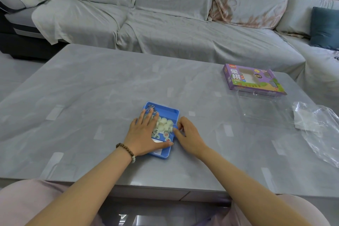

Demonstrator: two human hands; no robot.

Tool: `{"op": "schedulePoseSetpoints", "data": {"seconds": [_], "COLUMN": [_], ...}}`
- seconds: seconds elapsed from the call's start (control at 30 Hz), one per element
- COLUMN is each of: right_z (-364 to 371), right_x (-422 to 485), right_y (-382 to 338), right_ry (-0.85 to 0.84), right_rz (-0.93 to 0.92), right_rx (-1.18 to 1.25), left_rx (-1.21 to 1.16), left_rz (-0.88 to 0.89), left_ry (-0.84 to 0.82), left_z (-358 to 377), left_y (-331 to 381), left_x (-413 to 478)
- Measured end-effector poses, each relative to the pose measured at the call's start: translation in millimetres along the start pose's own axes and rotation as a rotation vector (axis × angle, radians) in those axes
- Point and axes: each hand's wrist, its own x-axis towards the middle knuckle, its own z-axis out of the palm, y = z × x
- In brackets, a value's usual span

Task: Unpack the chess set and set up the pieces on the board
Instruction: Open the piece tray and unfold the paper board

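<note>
Both forearms reach to table centre, where the left hand (145, 134) presses flat on the blue case (171, 115) of pieces (163, 124) while the right hand (187, 136) pinches its 3 o'clock clear lid edge; unpacking seems underway, so lifting that lid looks next.

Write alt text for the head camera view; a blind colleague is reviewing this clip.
Two hands, left hand and right hand, work at a small blue case of round white chess pieces on a grey table. A purple chess set box and clear plastic wrap lie to the right, a covered sofa behind.
</note>
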Motion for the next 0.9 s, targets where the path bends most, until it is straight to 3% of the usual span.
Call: {"op": "schedulePoseSetpoints", "data": {"seconds": [0.23,0.4,0.5,0.63,0.8,0.9], "right_z": [4.5,9.0,7.4,7.3,3.5,3.9], "right_x": [-17.4,-17.4,-15.7,-10.4,2.3,6.6], "right_y": [20.3,18.0,12.8,7.9,5.5,3.5], "right_ry": [0.15,0.218,0.21,0.188,0.245,0.257], "right_rz": [0.034,0.072,0.136,0.245,0.312,0.344], "right_rx": [0.03,0.047,0.173,0.33,0.401,0.409], "left_rx": [0.043,0.012,-0.281,-1.103,-1.497,-1.56], "left_rz": [-0.079,-0.134,-0.146,-0.158,-0.275,-0.332], "left_ry": [-0.121,-0.117,-0.004,0.027,0.016,0.127], "left_z": [-2.3,-6.8,-18.5,-59.4,-83.6,-91.1], "left_y": [16.7,27.6,25.6,13.0,-30.9,-56.9], "left_x": [5.4,8.8,9.1,2.2,-2.2,-6.6]}}
